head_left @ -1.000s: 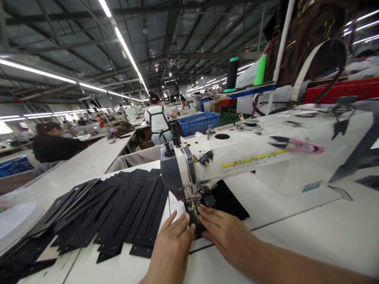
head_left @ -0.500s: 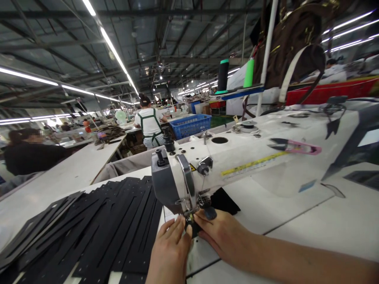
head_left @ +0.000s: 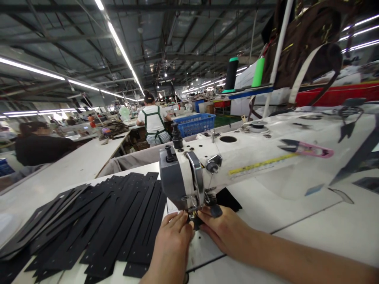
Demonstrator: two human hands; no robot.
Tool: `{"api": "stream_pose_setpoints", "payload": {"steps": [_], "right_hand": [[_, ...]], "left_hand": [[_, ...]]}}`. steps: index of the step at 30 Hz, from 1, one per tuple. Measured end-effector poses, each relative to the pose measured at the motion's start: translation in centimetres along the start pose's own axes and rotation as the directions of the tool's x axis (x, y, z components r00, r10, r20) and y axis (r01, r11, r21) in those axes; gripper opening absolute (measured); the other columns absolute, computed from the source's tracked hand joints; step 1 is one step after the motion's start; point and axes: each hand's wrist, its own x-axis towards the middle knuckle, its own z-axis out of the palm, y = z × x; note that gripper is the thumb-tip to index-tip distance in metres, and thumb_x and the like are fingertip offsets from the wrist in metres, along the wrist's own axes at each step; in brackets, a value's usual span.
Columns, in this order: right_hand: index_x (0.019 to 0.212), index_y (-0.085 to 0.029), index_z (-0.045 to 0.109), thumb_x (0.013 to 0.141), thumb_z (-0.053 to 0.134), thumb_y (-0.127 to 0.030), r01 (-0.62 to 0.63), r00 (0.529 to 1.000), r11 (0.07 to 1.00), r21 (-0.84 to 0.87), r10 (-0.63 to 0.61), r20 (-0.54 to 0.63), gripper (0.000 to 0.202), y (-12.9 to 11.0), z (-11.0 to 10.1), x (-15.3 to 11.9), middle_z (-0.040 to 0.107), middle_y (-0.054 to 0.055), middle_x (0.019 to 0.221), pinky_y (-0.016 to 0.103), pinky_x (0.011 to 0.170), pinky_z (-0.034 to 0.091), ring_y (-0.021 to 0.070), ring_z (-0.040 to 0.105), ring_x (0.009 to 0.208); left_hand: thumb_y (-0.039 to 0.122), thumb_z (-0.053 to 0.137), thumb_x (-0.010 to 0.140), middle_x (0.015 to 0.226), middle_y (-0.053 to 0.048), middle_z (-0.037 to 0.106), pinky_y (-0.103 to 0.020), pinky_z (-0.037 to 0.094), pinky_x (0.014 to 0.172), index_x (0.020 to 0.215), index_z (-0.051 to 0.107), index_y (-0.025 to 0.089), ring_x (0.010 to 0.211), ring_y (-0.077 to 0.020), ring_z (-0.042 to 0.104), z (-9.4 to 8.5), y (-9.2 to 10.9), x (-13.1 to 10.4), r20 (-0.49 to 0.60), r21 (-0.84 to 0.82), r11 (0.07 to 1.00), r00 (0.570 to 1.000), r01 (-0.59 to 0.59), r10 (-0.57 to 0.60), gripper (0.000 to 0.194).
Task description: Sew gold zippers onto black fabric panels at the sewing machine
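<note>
A small black piece (head_left: pixel 197 224) lies under the needle area of the white sewing machine (head_left: pixel 266 157). My left hand (head_left: pixel 174 240) presses its fingertips on the piece's left side, fingers close together. On the other side, my right hand (head_left: pixel 222 227) has its fingers together against the same piece, partly behind the machine's dark lever. Another black piece (head_left: pixel 229 199) shows on the table behind my right hand. Many flat black strips (head_left: pixel 118 221) are spread in overlapping rows to the left of my left hand.
Pink-handled snips (head_left: pixel 315 150) rest on the machine arm. Thread cones (head_left: pixel 231 75) stand on a rack behind it. A blue basket (head_left: pixel 197 124), a person in a green apron (head_left: pixel 153 122) and another in black (head_left: pixel 43 146) are beyond.
The view has shifted, so the machine and hands appear slightly further right. Less of the black piece shows between my hands, which remain on it.
</note>
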Motion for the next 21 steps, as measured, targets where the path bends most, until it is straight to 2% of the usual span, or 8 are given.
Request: {"api": "stream_pose_setpoints", "payload": {"steps": [7,13,21], "right_hand": [[0.091,-0.012,0.056,0.079,0.041,-0.009,0.047,0.996,0.999,-0.008,-0.048,-0.078,0.02,0.2,0.3,0.0,0.064,0.009,0.092,0.029,0.078,0.046,0.0196,0.058,0.085],[0.091,-0.014,0.056,0.081,0.041,-0.012,0.042,0.998,0.998,-0.052,-0.045,-0.054,0.018,0.4,0.3,0.1,0.064,0.008,0.089,0.03,0.075,0.046,0.0197,0.059,0.083],[0.095,-0.015,0.057,0.082,0.045,-0.015,0.024,0.995,0.999,-0.038,-0.027,-0.094,0.017,1.2,1.1,-0.6,0.063,0.007,0.094,0.03,0.076,0.046,0.0196,0.058,0.085]], "left_hand": [[0.018,0.042,0.088,0.091,-0.009,0.069,-0.037,0.051,0.079,0.076,0.061,0.016,0.087,-0.0197,0.064,-0.4,0.0,-0.2,0.079,-0.028,0.999,0.996,0.032,-0.03,0.022],[0.016,0.043,0.087,0.093,-0.009,0.068,-0.038,0.049,0.081,0.079,0.061,0.017,0.089,-0.0202,0.063,-0.9,-0.1,0.4,0.137,-0.049,0.997,0.989,0.061,-0.054,0.02],[0.015,0.049,0.084,0.094,-0.01,0.068,-0.039,0.049,0.082,0.081,0.062,0.016,0.089,-0.0215,0.063,-1.2,0.1,0.5,0.141,-0.048,0.997,0.988,0.064,-0.057,0.014]]}}
